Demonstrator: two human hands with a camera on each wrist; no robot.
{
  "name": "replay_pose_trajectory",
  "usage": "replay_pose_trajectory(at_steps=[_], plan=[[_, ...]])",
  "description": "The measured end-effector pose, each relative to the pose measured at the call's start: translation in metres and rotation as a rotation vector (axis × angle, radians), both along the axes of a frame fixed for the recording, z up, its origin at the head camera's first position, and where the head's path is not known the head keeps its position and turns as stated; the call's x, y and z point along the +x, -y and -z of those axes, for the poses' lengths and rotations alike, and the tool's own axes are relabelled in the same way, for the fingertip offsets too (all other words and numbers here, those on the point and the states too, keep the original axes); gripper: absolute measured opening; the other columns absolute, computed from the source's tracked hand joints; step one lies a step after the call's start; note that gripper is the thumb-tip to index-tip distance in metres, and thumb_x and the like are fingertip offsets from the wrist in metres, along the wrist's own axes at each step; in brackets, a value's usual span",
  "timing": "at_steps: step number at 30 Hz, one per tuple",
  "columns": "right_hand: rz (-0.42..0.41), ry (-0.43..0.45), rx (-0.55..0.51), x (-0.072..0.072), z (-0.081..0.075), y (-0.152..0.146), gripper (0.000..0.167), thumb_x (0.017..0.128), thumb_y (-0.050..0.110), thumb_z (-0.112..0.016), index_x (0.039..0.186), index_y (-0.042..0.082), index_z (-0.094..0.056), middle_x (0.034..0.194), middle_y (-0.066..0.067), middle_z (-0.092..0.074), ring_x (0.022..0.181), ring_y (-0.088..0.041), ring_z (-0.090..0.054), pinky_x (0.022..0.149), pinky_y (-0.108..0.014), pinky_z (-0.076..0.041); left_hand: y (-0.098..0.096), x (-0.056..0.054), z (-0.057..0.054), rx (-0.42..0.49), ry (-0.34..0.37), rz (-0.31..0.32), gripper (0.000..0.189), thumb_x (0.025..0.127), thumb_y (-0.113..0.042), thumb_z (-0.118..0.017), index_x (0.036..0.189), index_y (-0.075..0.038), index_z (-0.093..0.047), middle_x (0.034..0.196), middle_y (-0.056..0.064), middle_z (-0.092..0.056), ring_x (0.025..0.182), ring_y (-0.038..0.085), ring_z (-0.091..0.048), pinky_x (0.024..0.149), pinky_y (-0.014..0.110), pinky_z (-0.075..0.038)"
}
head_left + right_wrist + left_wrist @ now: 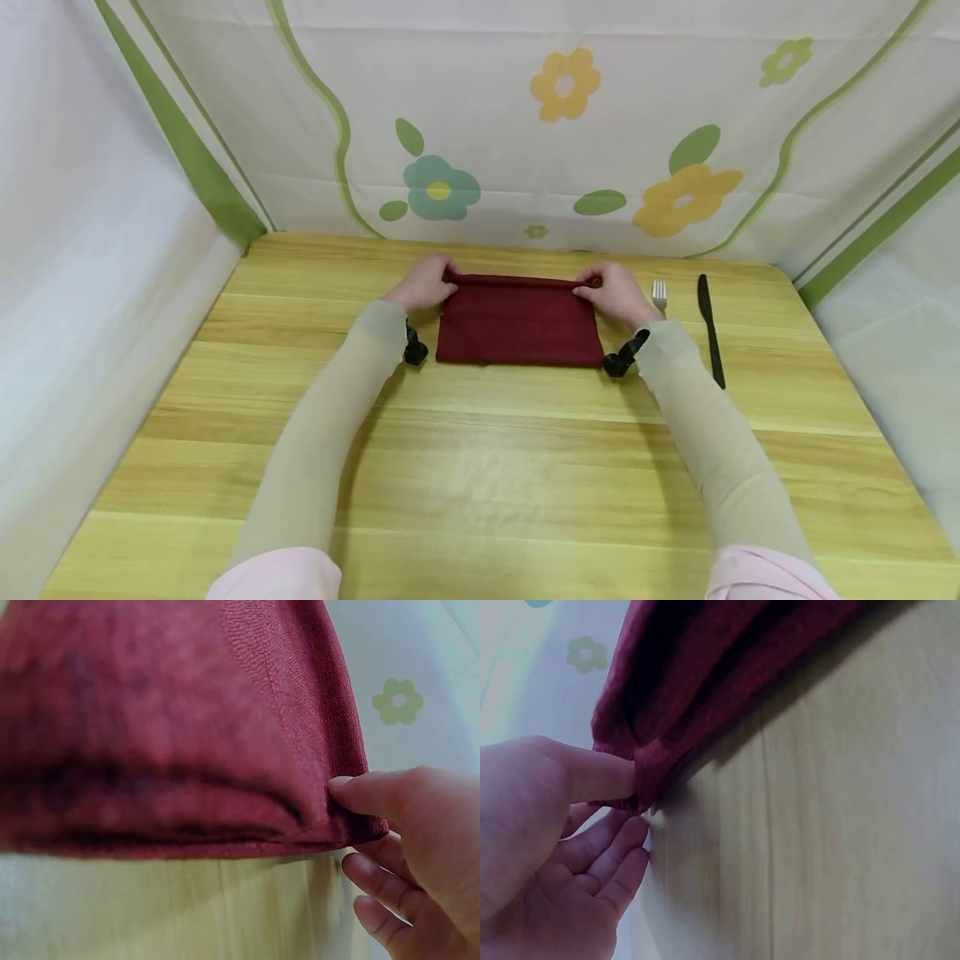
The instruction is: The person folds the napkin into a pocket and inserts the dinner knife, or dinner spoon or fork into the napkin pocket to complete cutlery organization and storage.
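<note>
On table | left grip, right grip | pinching folded maroon cloth

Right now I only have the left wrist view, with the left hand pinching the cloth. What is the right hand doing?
Observer: The right hand pinches the cloth at the right end of its far edge.
Operator: Anything lying close to that hand?
Observer: Yes, a fork just to its right, tines pointing away from the person; its lower part is hidden.
Operator: And past the fork?
Observer: A dark knife, lying on the table to the right of the fork.
</note>
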State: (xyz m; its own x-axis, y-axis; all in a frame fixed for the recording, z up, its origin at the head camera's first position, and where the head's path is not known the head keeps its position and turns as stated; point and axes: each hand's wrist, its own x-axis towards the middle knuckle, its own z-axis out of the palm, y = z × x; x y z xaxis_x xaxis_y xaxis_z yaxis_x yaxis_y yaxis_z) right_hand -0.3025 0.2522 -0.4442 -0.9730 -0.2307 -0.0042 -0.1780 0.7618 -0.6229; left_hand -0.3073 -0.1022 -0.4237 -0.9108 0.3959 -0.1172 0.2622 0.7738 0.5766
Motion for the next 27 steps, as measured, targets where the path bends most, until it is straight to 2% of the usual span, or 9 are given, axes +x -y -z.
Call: replay_pose_trajectory(at_steps=[3, 7, 10, 14, 18, 21, 23, 27], plan=[[-0.001, 0.012, -0.014, 0.001, 0.001, 0.001, 0.022, 0.097, 0.013, -0.071, 0.114, -0.001, -0.072, 0.110, -0.019, -0.067, 0.096, -0.033, -0.058, 0.088, -0.047, -0.045, -0.001, 0.000, 0.000, 0.006, 0.001, 0.018, 0.033, 0.099, -0.002, -0.059, 0.132, 0.002, -0.061, 0.133, 0.020, -0.059, 0.128, 0.034, -0.051, 0.108, 0.043, -0.040], [-0.019, 0.024, -0.001, 0.001, -0.001, 0.001, 0.026, 0.098, 0.012, -0.069, 0.120, -0.003, -0.071, 0.120, -0.022, -0.065, 0.111, -0.037, -0.057, 0.098, -0.050, -0.043, -0.001, 0.000, 0.001, 0.027, 0.014, 0.049, 0.036, 0.100, -0.010, -0.061, 0.134, 0.004, -0.062, 0.136, 0.019, -0.060, 0.128, 0.033, -0.053, 0.108, 0.043, -0.041], [-0.021, 0.026, -0.003, 0.001, -0.005, 0.001, 0.026, 0.098, 0.013, -0.069, 0.120, -0.002, -0.072, 0.124, -0.022, -0.064, 0.119, -0.037, -0.056, 0.104, -0.050, -0.042, 0.000, 0.001, 0.000, 0.083, 0.032, 0.021, 0.032, 0.101, -0.016, -0.065, 0.128, 0.001, -0.068, 0.127, 0.016, -0.065, 0.118, 0.030, -0.058, 0.102, 0.042, -0.046], [-0.005, 0.001, -0.053, 0.002, -0.015, 0.001, 0.022, 0.098, 0.013, -0.070, 0.115, 0.000, -0.074, 0.114, -0.019, -0.069, 0.104, -0.033, -0.062, 0.091, -0.047, -0.048, 0.003, 0.000, -0.004, 0.161, -0.007, -0.049, 0.023, 0.099, -0.015, -0.070, 0.118, -0.004, -0.075, 0.116, 0.010, -0.070, 0.105, 0.024, -0.061, 0.094, 0.038, -0.049], [0.009, -0.025, -0.094, 0.005, -0.024, 0.002, 0.016, 0.097, 0.011, -0.072, 0.110, 0.004, -0.078, 0.104, -0.014, -0.072, 0.091, -0.027, -0.063, 0.075, -0.039, -0.048, 0.004, 0.002, -0.010, 0.197, -0.058, -0.078, 0.019, 0.095, -0.013, -0.074, 0.112, -0.005, -0.077, 0.113, 0.010, -0.071, 0.104, 0.024, -0.062, 0.094, 0.038, -0.049], [0.006, -0.019, -0.104, 0.008, -0.030, 0.002, 0.016, 0.096, 0.011, -0.073, 0.111, 0.006, -0.078, 0.105, -0.012, -0.073, 0.089, -0.025, -0.064, 0.071, -0.034, -0.047, 0.006, 0.004, -0.014, 0.204, -0.052, -0.071, 0.025, 0.095, -0.014, -0.075, 0.117, -0.004, -0.075, 0.120, 0.011, -0.069, 0.109, 0.024, -0.060, 0.097, 0.039, -0.047], [-0.004, -0.013, -0.098, 0.010, -0.033, 0.001, 0.019, 0.095, 0.012, -0.074, 0.113, 0.008, -0.078, 0.107, -0.011, -0.073, 0.089, -0.024, -0.065, 0.071, -0.032, -0.048, 0.007, 0.006, -0.017, 0.205, -0.031, -0.050, 0.031, 0.096, -0.017, -0.073, 0.125, -0.005, -0.072, 0.127, 0.011, -0.067, 0.105, 0.026, -0.059, 0.099, 0.039, -0.045], [-0.047, -0.010, -0.085, 0.015, -0.039, -0.002, 0.025, 0.093, 0.017, -0.078, 0.117, 0.010, -0.077, 0.112, -0.010, -0.073, 0.086, -0.024, -0.068, 0.067, -0.031, -0.050, 0.008, 0.009, -0.021, 0.193, -0.005, -0.004, 0.046, 0.094, -0.025, -0.075, 0.136, -0.008, -0.066, 0.139, 0.010, -0.060, 0.111, 0.025, -0.056, 0.103, 0.040, -0.041]])
